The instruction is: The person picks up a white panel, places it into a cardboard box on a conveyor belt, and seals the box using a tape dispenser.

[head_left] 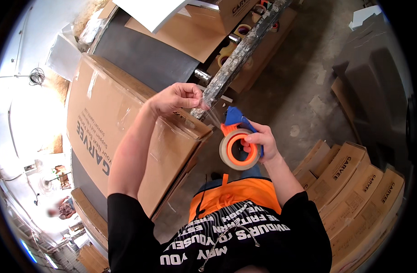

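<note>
My right hand is wrapped round a tape dispenser with a blue and orange body. A roll of clear tape on an orange core sits in it. From the dispenser a short strip of clear tape runs up to my left hand, which pinches its free end. That hand is above the corner of a large brown cardboard box, which lies on a dark conveyor belt and carries clear tape along its edges.
A chipped metal rail borders the conveyor belt. Beyond it, tape rolls lie on a shelf. An opened carton stands farther up the belt. Stacked brown boxes are at lower right, and a dark grey moulded object at upper right.
</note>
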The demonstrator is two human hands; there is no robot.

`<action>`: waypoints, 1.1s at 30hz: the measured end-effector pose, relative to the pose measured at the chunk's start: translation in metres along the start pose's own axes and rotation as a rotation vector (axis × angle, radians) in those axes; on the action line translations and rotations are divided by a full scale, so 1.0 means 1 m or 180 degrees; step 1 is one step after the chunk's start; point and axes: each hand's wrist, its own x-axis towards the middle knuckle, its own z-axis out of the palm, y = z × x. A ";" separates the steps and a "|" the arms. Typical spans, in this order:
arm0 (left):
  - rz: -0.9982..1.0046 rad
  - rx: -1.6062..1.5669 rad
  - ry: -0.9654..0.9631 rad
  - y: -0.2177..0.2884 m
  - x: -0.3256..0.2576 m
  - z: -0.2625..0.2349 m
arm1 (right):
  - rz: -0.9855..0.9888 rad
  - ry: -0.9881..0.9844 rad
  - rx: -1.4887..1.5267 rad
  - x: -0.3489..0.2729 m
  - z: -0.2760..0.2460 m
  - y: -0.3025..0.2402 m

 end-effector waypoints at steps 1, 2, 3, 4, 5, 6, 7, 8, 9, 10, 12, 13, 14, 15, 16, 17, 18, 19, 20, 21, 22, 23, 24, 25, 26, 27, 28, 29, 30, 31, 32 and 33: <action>-0.0157 -0.0002 -0.0246 0.007 -0.003 -0.004 | -0.0139 -0.0076 -0.0397 -0.001 0.004 0.000; -0.0353 0.0405 -0.0330 0.010 -0.008 -0.010 | -0.0099 -0.0219 -0.0545 -0.009 0.004 0.000; -0.0565 0.0796 -0.0432 0.010 -0.013 -0.016 | -0.0319 -0.0192 -0.0573 -0.017 0.020 0.004; -0.0914 0.1188 -0.0587 0.013 -0.015 -0.020 | -0.0475 -0.0209 -0.0829 -0.024 0.024 0.014; -0.1406 0.1342 -0.0487 0.012 -0.022 -0.017 | -0.0630 -0.0228 -0.1084 -0.033 0.027 0.024; -0.1232 0.1563 -0.0563 0.008 -0.032 -0.015 | -0.0994 -0.0322 -0.1527 -0.036 0.026 0.041; -0.1043 0.1775 -0.0680 0.005 -0.035 -0.014 | -0.1290 -0.0260 -0.2036 -0.041 0.031 0.054; -0.1180 0.2117 -0.0753 0.008 -0.038 -0.015 | -0.1420 -0.0117 -0.2164 -0.044 0.039 0.069; -0.1178 0.2108 -0.0774 0.017 -0.038 -0.008 | -0.1550 0.0037 -0.2311 -0.047 0.046 0.080; -0.1241 0.2265 -0.0658 0.029 -0.039 0.004 | -0.1617 0.0179 -0.2370 -0.048 0.054 0.086; -0.1260 0.2671 -0.0626 0.038 -0.045 0.014 | -0.1769 0.0254 -0.2451 -0.050 0.063 0.098; -0.1276 0.2676 -0.0632 0.039 -0.050 0.019 | -0.1993 0.0293 -0.2591 -0.050 0.067 0.103; -0.0852 0.3456 -0.0619 0.039 -0.056 0.024 | -0.2163 0.0396 -0.2695 -0.049 0.071 0.110; -0.0400 0.4206 -0.0621 0.038 -0.064 0.032 | -0.2150 0.0426 -0.2675 -0.048 0.075 0.112; -0.0173 0.4461 -0.0436 0.041 -0.068 0.051 | -0.2305 0.0567 -0.2790 -0.048 0.078 0.111; -0.0167 0.4446 -0.0489 0.035 -0.072 0.059 | -0.2457 0.0714 -0.2906 -0.048 0.079 0.112; 0.0068 0.4614 -0.0395 0.031 -0.078 0.066 | -0.2457 0.0729 -0.2910 -0.050 0.077 0.114; 0.0307 0.4774 -0.0301 0.027 -0.084 0.072 | -0.2396 0.0612 -0.2842 -0.053 0.072 0.116; 0.0484 0.4693 -0.0151 0.016 -0.089 0.071 | -0.2333 0.0498 -0.2773 -0.056 0.068 0.117; 0.0488 0.4694 -0.0136 0.001 -0.096 0.066 | -0.2336 0.0485 -0.2781 -0.059 0.065 0.117; 0.0869 0.4547 0.0087 -0.016 -0.101 0.058 | -0.2285 0.0467 -0.2655 -0.061 0.063 0.117; 0.1245 0.4386 0.0308 -0.030 -0.107 0.053 | -0.2233 0.0448 -0.2527 -0.063 0.062 0.118; 0.1264 0.4392 0.0268 -0.040 -0.109 0.051 | -0.2166 0.0428 -0.2457 -0.064 0.062 0.122; 0.1492 0.4451 0.0473 -0.049 -0.113 0.050 | -0.2185 0.0466 -0.2453 -0.065 0.064 0.127; 0.1720 0.4501 0.0680 -0.055 -0.118 0.049 | -0.2126 0.0499 -0.2253 -0.066 0.069 0.133; 0.1760 0.4499 0.0651 -0.058 -0.121 0.049 | -0.2074 0.0527 -0.2075 -0.068 0.072 0.140; 0.1879 0.4572 0.0693 -0.060 -0.124 0.049 | -0.2101 0.0561 -0.2089 -0.068 0.078 0.149; 0.2000 0.4644 0.0733 -0.062 -0.128 0.050 | -0.2085 0.0717 -0.1914 -0.066 0.084 0.162; 0.2111 0.4657 0.0736 -0.064 -0.131 0.049 | -0.2073 0.0854 -0.1736 -0.063 0.092 0.170; 0.2152 0.4667 0.0713 -0.066 -0.133 0.049 | -0.2112 0.0875 -0.1745 -0.063 0.098 0.175; 0.2172 0.4739 0.0824 -0.068 -0.134 0.051 | -0.2150 0.0947 -0.1605 -0.065 0.103 0.178; 0.2212 0.4781 0.0897 -0.070 -0.131 0.053 | -0.2191 0.1064 -0.1471 -0.066 0.110 0.179</action>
